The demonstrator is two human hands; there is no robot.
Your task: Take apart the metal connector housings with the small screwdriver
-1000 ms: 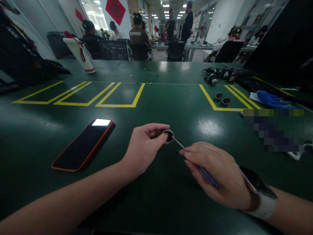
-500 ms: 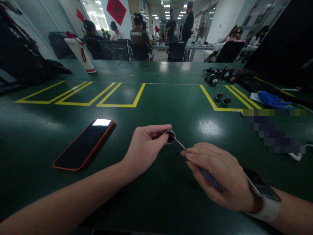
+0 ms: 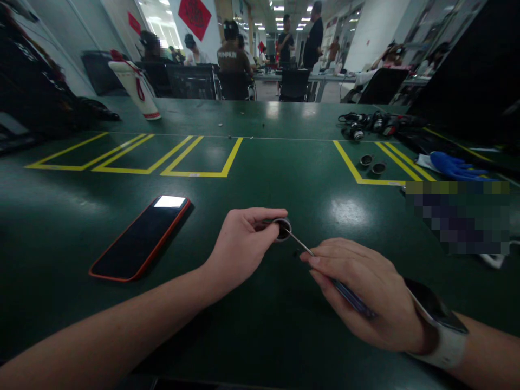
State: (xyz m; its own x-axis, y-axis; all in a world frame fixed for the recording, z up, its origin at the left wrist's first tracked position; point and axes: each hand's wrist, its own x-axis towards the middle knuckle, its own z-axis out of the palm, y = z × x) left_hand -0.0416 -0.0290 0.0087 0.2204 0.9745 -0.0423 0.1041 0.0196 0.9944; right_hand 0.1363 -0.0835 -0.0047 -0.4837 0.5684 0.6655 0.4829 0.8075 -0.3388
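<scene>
Between the thumb and fingers of my left hand (image 3: 244, 244) is a small round metal cup-like part (image 3: 287, 223), its dark hollow side turned toward my right hand. My right hand (image 3: 357, 287) grips a screwdriver-like tool (image 3: 352, 297) with a thin metal shaft and a dark bluish handle. The tip of the shaft reaches into the hollow of the round part; the exact point of contact is too small to make out. A tiny dark speck (image 3: 296, 253) lies on the table just below the shaft.
A phone in an orange case (image 3: 140, 238) lies to the left. Two similar round parts (image 3: 378, 168) sit inside a yellow-taped area at right. Beyond are a blue glove (image 3: 457, 164), dark metal hardware (image 3: 377, 123) and a white cup-like container (image 3: 136, 89). People are in the background.
Both hands hold nearly the same pose, with the tool's tip still in the round part. The whole view has shifted very slightly.
</scene>
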